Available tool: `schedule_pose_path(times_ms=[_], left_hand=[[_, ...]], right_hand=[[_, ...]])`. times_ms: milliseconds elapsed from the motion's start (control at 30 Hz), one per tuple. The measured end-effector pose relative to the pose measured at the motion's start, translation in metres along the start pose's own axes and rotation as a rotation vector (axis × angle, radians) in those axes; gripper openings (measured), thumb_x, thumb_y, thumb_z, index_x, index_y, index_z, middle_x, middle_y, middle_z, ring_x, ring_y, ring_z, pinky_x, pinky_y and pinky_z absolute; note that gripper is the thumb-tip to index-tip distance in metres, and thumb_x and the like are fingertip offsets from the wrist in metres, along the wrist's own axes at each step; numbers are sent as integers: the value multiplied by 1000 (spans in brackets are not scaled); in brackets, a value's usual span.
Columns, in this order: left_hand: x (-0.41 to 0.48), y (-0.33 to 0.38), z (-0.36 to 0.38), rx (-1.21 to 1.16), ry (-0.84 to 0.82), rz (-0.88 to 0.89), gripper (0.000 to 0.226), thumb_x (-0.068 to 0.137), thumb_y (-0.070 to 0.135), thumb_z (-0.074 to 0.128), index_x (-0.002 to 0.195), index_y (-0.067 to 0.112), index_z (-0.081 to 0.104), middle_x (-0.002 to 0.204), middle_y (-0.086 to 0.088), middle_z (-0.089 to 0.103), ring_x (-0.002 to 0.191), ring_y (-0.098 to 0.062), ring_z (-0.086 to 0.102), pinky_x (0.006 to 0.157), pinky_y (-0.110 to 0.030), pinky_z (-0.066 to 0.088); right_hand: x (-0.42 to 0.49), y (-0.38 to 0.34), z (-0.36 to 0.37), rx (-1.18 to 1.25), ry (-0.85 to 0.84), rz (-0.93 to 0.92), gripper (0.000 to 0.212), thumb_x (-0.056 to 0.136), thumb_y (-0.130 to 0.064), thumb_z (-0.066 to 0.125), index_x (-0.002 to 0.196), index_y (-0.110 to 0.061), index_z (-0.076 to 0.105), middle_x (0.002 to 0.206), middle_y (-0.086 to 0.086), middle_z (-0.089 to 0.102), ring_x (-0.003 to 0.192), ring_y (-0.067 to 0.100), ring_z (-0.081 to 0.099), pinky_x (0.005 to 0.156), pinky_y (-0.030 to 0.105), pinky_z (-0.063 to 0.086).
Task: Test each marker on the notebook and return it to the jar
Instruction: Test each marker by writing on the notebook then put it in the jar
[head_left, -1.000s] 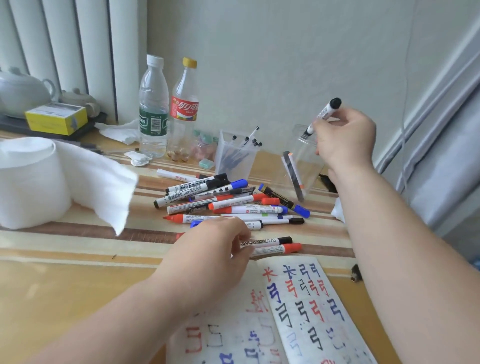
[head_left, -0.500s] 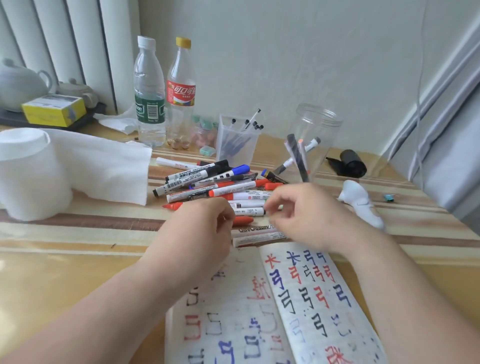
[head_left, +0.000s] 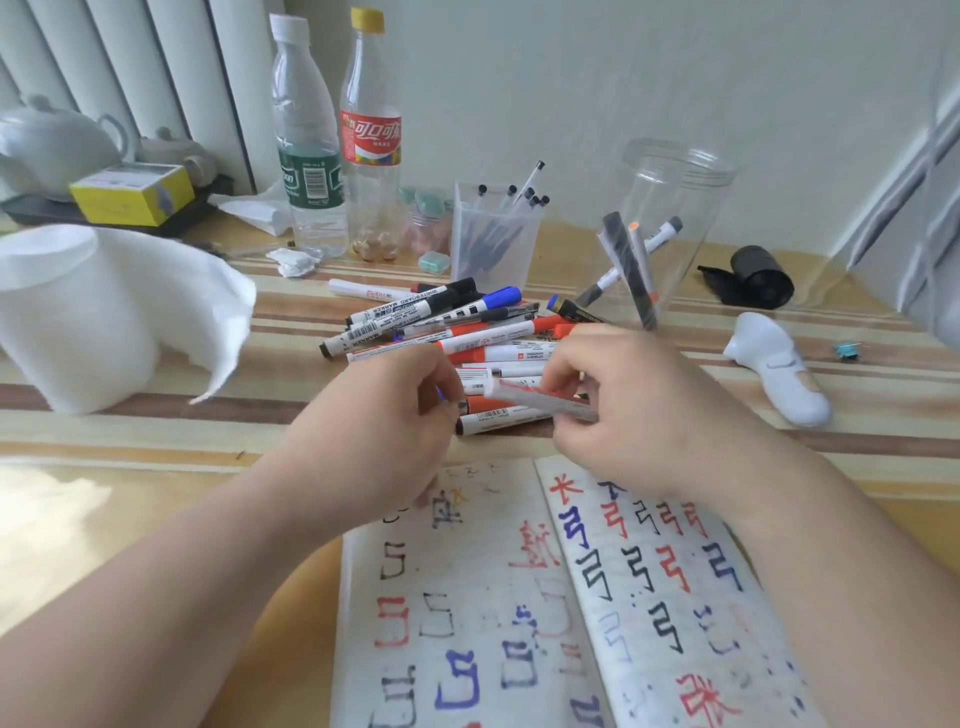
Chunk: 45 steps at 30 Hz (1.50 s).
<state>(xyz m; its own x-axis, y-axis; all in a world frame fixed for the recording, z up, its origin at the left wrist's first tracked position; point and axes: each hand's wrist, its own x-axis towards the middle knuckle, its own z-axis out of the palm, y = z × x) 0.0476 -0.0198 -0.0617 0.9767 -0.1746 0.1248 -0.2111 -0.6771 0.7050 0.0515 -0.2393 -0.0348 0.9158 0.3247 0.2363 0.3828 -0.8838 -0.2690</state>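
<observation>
A pile of whiteboard markers (head_left: 447, 332) with red, black and blue caps lies on the table beyond the open notebook (head_left: 561, 613), whose pages carry red, blue and black test marks. My right hand (head_left: 623, 410) grips a white marker (head_left: 540, 399), lifted just above the pile. My left hand (head_left: 395, 415) sits beside it with curled fingers at the marker's left end; whether it pinches the cap is not visible. The clear plastic jar (head_left: 670, 228) stands behind the pile with a few markers inside.
A paper towel roll (head_left: 78, 317) stands at the left. Two bottles (head_left: 332, 135), a clear pen cup (head_left: 493, 234), a black roll (head_left: 753, 280) and a white device (head_left: 779, 379) sit around the pile. A teapot and yellow box are far left.
My right hand dropped the black-capped marker into the jar, came down to the pile and picked up a white marker. My left hand stayed near the pile's front.
</observation>
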Motion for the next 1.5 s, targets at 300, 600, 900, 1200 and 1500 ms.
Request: schedule_pose_path(times_ms=[300, 600, 900, 1200, 1500], left_hand=[[-10, 7, -3, -279, -258, 98, 37, 93, 57, 60, 82, 21, 61, 68, -5, 66, 54, -31, 70, 50, -52, 58], [-7, -1, 1, -236, -234, 234, 50, 100, 68, 34, 70, 29, 48, 56, 11, 45, 50, -12, 45, 49, -37, 48], [-11, 9, -1, -740, -525, 100, 52, 98, 62, 44, 61, 26, 38, 62, 6, 25, 48, -16, 26, 47, -34, 51], [-10, -4, -12, -554, -357, 122, 50, 88, 69, 48, 62, 27, 45, 58, 5, 35, 45, -17, 40, 48, -42, 56], [-6, -3, -12, -367, -432, 58, 60, 92, 63, 41, 107, 14, 72, 94, 11, 76, 69, -29, 70, 50, -42, 59]], right_hand=[[-2, -15, 7, 1299, -13, 200, 9, 81, -15, 71, 72, -16, 69, 63, 16, 61, 55, 28, 61, 47, 31, 53], [-2, -22, 17, 1436, -150, 218, 22, 87, -24, 66, 76, -9, 77, 66, 11, 64, 51, 18, 59, 40, 26, 47], [-3, -23, 7, 1474, -107, 98, 18, 86, -19, 64, 74, -11, 75, 59, 11, 61, 43, 19, 57, 38, 25, 49], [11, 23, -21, 1525, 403, 486, 33, 99, -23, 57, 67, -17, 51, 48, -2, 46, 38, 9, 34, 35, 17, 24], [-9, 21, -7, 1085, -333, 222, 15, 81, -15, 69, 85, -3, 77, 75, 23, 70, 64, 30, 68, 58, 31, 57]])
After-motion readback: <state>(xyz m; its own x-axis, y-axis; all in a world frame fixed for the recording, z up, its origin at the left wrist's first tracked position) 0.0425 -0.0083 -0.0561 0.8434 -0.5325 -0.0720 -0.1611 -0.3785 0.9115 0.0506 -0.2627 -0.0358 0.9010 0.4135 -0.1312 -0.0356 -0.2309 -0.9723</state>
